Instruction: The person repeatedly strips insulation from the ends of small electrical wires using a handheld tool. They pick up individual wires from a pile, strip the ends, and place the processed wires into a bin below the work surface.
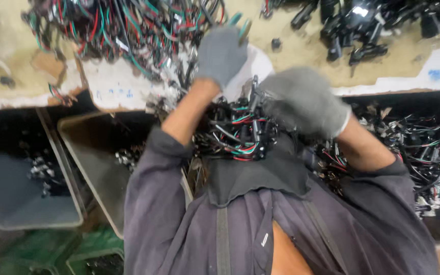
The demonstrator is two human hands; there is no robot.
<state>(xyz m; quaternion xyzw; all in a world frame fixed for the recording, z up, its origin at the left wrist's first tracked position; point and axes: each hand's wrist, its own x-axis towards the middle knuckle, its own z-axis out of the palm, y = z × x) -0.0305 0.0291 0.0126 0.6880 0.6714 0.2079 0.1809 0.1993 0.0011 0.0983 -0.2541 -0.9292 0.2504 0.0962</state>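
Right hand point(306, 102), gloved, was closed on the wire bundle point(238, 133) from its 2 o'clock side. Left hand point(221, 53) reached to 12 o'clock, grip state indeterminate. Bundle lay between both forearms, nearer the right hand.

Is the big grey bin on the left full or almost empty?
Almost empty: the big grey bin shows mostly bare floor, with a few small parts.

No packages, signs or screens show among the wires, bins and workbench
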